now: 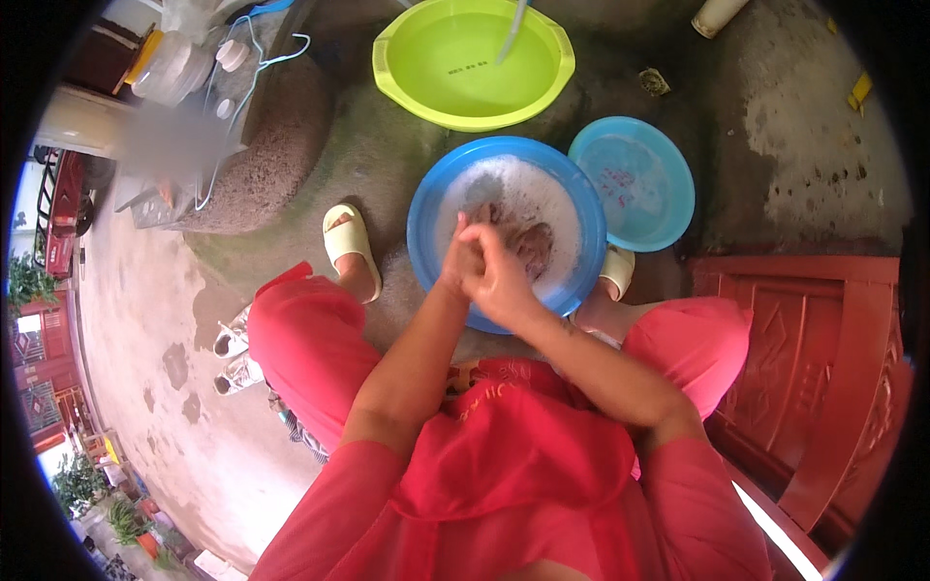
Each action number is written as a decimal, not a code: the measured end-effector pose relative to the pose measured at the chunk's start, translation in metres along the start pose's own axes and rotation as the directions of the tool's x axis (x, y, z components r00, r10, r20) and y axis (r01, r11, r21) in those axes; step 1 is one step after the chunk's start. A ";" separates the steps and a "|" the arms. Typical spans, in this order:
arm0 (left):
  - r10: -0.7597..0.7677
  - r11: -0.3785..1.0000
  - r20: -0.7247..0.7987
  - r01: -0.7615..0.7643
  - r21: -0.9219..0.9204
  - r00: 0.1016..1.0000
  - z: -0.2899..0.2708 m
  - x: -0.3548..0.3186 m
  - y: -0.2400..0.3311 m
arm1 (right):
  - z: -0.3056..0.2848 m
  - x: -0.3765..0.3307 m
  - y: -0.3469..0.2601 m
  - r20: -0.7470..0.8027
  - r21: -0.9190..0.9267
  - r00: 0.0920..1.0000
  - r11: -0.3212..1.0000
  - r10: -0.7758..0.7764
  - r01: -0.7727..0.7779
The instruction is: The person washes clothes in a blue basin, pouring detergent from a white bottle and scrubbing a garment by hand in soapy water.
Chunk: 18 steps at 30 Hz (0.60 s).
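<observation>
My left hand (459, 259) and my right hand (502, 279) are closed and pressed together over the near side of a blue basin (420, 219). White suds (556, 198) fill much of the basin. A wet brownish cloth (533, 250) lies among them, just beyond and beside my right hand. Whatever may be between my palms is hidden by the fingers, so I cannot tell whether they grip part of the cloth.
Beyond stands a yellow-green basin (387, 73) of water with a hose (511, 35) in it. A smaller light-blue basin (686, 189) holds soapy water at the right. White shoes (235, 358) sit left of my leg, a red wooden door (775, 339) at the right.
</observation>
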<state>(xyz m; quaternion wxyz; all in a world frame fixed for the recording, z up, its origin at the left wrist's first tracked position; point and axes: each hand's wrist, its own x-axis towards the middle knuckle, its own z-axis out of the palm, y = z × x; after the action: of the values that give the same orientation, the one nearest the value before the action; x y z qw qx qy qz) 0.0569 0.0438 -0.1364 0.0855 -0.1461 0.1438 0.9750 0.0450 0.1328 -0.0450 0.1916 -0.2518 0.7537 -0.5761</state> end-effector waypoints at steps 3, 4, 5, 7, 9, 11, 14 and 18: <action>0.059 0.984 0.055 -0.049 -0.173 0.997 0.001 -0.011 -0.012 | 0.008 -0.021 -0.010 0.118 0.027 0.984 0.991 -0.135 0.133; 0.053 0.987 0.135 -0.031 -0.158 0.989 -0.016 -0.007 -0.020 | 0.012 -0.021 -0.006 0.136 0.005 0.984 0.994 -0.113 0.114; 0.058 0.990 0.209 -0.030 -0.136 0.976 -0.036 -0.006 -0.025 | 0.019 -0.021 0.000 0.162 -0.007 0.982 0.995 -0.102 0.104; 0.072 0.996 0.360 -0.047 -0.079 0.930 -0.077 -0.004 -0.027 | 0.020 -0.005 0.037 0.139 -0.343 0.975 0.915 -0.172 0.211; 0.020 0.992 -0.026 -0.023 -0.124 0.999 -0.068 0.000 -0.034 | -0.001 0.025 0.079 -0.076 -0.293 0.958 0.912 0.278 -0.288; -0.024 0.979 -0.449 -0.070 -0.191 0.893 -0.032 0.006 -0.040 | -0.029 0.046 0.120 -0.146 -0.461 0.957 0.838 0.252 -0.291; 0.075 0.968 -0.364 -0.154 -0.195 0.928 -0.033 0.000 -0.033 | -0.004 0.028 0.094 -0.104 -0.289 0.957 0.913 0.270 -0.289; 0.165 0.983 -0.219 -0.177 -0.038 0.962 -0.034 0.001 -0.011 | 0.029 0.002 0.077 -0.039 -0.244 0.996 0.966 0.082 -0.089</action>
<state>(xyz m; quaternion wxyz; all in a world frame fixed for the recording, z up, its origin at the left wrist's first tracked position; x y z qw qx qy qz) 0.0670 0.0436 -0.1706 -0.0192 -0.2403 0.1362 0.9609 0.0479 0.1251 -0.1269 0.1728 -0.2326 0.8319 -0.4733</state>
